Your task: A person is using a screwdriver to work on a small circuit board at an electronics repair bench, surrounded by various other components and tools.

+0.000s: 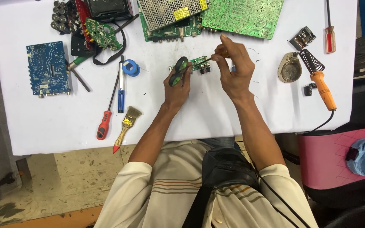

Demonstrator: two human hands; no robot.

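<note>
Two hands at work over a white bench.

Large green circuit boards along the far edge, blue board far left, orange soldering iron far right. Left hand, grip closed around green-handled cutters. Right hand, fingers pinched on a slim tool touching the small green board, mid-bench between both hands. Red screwdriver and brush near left.

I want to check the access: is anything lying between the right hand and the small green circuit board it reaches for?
Nothing visible does. The right hand has its fingertips right at the small green circuit board, beside the left hand and its green-handled tool.
</note>
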